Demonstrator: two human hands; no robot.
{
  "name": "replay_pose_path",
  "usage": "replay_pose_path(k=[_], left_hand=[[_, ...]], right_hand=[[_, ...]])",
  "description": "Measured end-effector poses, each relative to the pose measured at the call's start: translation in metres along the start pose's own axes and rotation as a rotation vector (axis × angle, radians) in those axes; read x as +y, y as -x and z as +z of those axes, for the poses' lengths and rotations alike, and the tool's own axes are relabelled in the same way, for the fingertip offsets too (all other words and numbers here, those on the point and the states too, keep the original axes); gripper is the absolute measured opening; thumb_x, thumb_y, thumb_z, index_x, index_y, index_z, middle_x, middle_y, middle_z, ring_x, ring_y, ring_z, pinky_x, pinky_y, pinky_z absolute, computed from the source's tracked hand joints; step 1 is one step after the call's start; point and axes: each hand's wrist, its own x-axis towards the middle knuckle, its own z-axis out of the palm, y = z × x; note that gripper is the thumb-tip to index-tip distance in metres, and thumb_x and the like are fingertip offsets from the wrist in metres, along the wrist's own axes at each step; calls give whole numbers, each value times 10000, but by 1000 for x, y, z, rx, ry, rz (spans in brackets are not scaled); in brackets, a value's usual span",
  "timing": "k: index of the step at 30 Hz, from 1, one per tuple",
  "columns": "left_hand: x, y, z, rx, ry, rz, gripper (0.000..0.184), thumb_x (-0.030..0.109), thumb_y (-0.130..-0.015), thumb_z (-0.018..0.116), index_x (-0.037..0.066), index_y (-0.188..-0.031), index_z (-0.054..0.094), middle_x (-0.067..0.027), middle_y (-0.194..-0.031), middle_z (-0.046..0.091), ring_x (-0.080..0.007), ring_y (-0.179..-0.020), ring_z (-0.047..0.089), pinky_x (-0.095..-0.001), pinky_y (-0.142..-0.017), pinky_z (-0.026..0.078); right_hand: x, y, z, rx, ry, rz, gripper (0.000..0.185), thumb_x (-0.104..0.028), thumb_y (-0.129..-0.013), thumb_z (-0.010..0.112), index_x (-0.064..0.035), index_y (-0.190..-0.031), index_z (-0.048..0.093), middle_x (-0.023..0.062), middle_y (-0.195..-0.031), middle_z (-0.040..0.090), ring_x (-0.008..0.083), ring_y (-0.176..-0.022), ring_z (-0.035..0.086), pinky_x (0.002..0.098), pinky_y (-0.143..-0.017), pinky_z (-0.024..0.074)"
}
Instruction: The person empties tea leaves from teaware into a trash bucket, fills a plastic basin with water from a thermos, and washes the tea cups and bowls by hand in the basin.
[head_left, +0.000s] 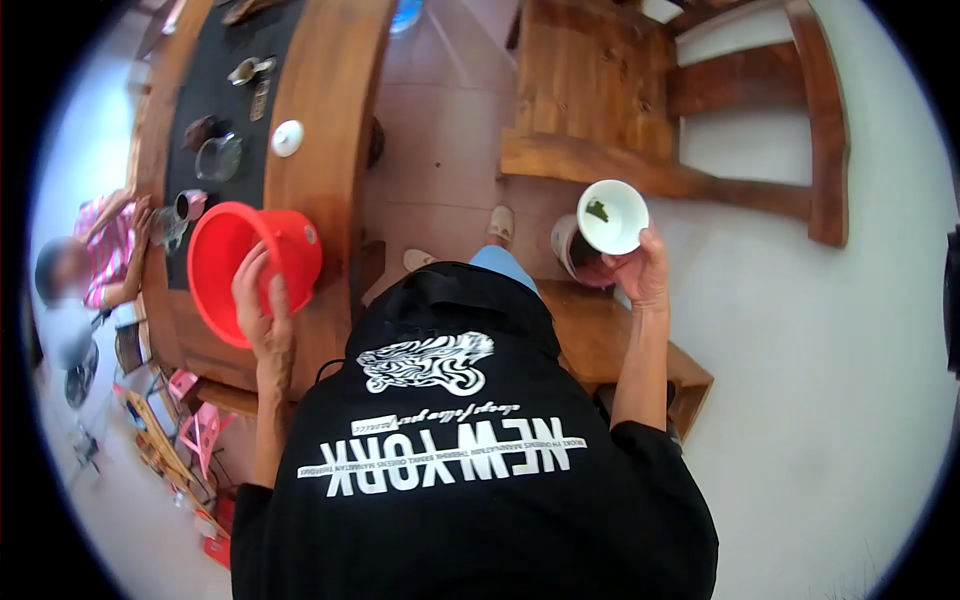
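My left hand (pixel 264 300) is at the near rim of a red bucket (pixel 307 250), which is tilted with its opening toward the left, over the wooden table's edge. Its fingers curve over the rim. On the right, my right hand (pixel 640 270) grips a white cup (pixel 627 236) by its lower side. Dark green leaves (pixel 597 210) lie inside the cup. Just below and left of the cup stands a bin (pixel 563 243) with dark contents, partly hidden by the cup and my fingers.
The wooden table (pixel 325 90) holds a white lid (pixel 287 138), a glass vessel (pixel 218 158) and a small cup (pixel 190 205). Another person (pixel 110 245) sits across it. A wooden chair (pixel 590 90) and a bench (pixel 600 335) stand at the right.
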Motion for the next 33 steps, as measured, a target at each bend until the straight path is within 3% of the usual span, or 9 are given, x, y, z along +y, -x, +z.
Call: replay_pose_path(k=[5,9,11,15,19,27,30,31,33], left_hand=[[67,-44,29,-241,383,-171,359,127,-883,642,-23,-1200,565,-155,-1209,601,-269,-1095,588,-370,-934,465],[79,-62,52,-545,701,-205,681,251,-855,706,7,-1403,381,-138,-1350,490,-251,-1227,490,-373,-1027,406],[71,-64,61,-681,1094,-309,853,353,-823,748,24,-1463,291,-147,-1390,448,-255,-1275,453,-396,-1070,364],[87,-57,46,-633,1367,-316,899,378,-820,759,18,-1479,264,-156,-1421,416,-251,-1282,433,-397,-1052,389],[79,-50,41,-526,1493,-336,957,374,-777,800,84,-1500,243,-90,-1447,388,-230,-1361,349,-383,-1120,304],[71,-40,32,-343,1613,-355,923,375,-745,819,87,-1453,304,-76,-1388,434,-205,-1315,401,-361,-1093,343],[60,-38,33,-301,1549,-360,874,344,-744,813,78,-1424,331,-72,-1352,466,-204,-1278,441,-353,-1082,357],[61,-37,33,-258,1542,-406,833,307,-744,800,76,-1404,348,-73,-1326,490,-202,-1252,467,-349,-1071,368],[59,-35,31,-237,1503,-480,812,283,-748,784,67,-1397,348,-82,-1308,499,-200,-1235,479,-348,-1064,375]], right_hand=[[7,-26,118,-194,289,-41,658,-405,-759,694,-52,-1266,469,46,-1040,598,107,-791,587,218,-536,442],[11,-25,178,-297,411,-58,687,-403,-757,680,-36,-1290,450,41,-1055,593,88,-795,585,194,-520,418],[18,-25,199,-349,293,-65,708,-407,-776,663,-30,-1327,428,70,-1089,603,103,-807,605,204,-494,437],[19,-10,220,-417,183,-8,724,-422,-786,675,-33,-1337,411,95,-1066,606,126,-761,611,211,-479,444],[33,-4,239,-416,186,30,744,-428,-775,699,-39,-1332,398,86,-1005,596,130,-690,591,210,-471,440],[44,6,250,-580,227,148,510,-173,-854,610,-4,-1295,415,130,-1054,585,147,-687,591,255,-572,516],[43,6,257,-548,437,134,629,-295,-840,666,2,-1337,421,104,-998,612,117,-686,588,200,-501,422],[33,5,261,-587,484,110,526,-115,-857,623,28,-1322,424,120,-1114,571,141,-873,594,275,-702,527],[37,-8,261,-552,706,-143,574,-153,-842,673,37,-1320,420,109,-1143,553,139,-889,584,287,-724,516]])
